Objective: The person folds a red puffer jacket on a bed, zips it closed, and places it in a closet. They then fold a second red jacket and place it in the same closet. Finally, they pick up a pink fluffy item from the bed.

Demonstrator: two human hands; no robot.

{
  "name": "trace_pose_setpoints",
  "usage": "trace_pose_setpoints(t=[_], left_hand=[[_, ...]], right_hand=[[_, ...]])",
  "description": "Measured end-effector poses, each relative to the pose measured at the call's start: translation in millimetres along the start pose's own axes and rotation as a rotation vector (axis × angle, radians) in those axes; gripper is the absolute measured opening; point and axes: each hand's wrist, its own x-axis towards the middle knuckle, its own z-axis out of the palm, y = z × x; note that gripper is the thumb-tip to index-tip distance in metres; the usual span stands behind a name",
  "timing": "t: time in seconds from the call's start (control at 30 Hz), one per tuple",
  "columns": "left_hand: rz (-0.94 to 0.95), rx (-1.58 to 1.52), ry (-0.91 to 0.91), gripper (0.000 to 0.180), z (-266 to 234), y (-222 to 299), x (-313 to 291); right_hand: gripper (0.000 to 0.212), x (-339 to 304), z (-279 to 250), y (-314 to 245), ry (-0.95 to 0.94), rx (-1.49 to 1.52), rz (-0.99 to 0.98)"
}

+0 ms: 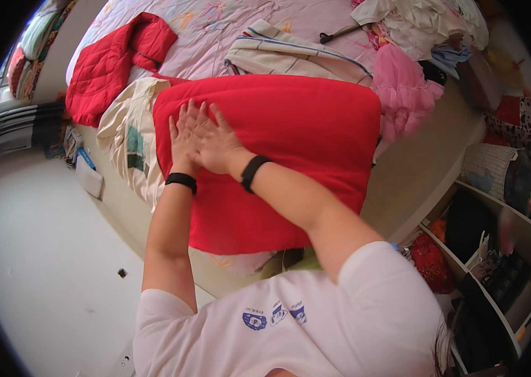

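Your left hand and right hand, fingers spread, overlap flat toward ten o'clock on the red padded fabric, seemingly pressing it smooth.

A cloth lies at the near side of the bed, the left hand and right hand on its left part. A jacket lies behind left, clothes behind right; shelves stand to the right.

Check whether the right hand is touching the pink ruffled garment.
Apart: the head view shows red padded cloth between the right hand and the pink ruffled garment.
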Motion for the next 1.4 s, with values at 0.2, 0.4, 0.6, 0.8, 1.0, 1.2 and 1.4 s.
trace_pose_setpoints(t=[0.2,0.4,0.6,0.8,1.0,1.2,1.4], left_hand=[[0.007,-0.169,0.11,0.056,75,-19,12],[-0.05,-0.182,-0.283,0.06,43,-19,25],[0.201,-0.342,0.07,0.058,-18,67,-45],[0.023,0.136,-0.462,0.055,33,-50,-169],[-0.445,-0.531,-0.379,0.06,48,-98,-184],[-0.477,-1.201,-0.012,0.08,67,-45,-143],[-0.467,-1.242,-0.246,0.068,81,-70,-133]], right_hand=[[0.052,-157,-134,243,-0.741,-0.025,1.313],[0.067,-260,-229,272,-0.543,-0.795,0.993],[0.064,-107,-74,71,-0.144,0.051,0.334],[0.056,-314,-95,105,-0.457,-0.357,0.597],[0.077,-452,-224,134,-0.718,-0.184,1.68],[0.088,-369,-125,128,0.169,0.818,1.564],[0.075,-331,-97,125,0.259,1.342,1.667]])
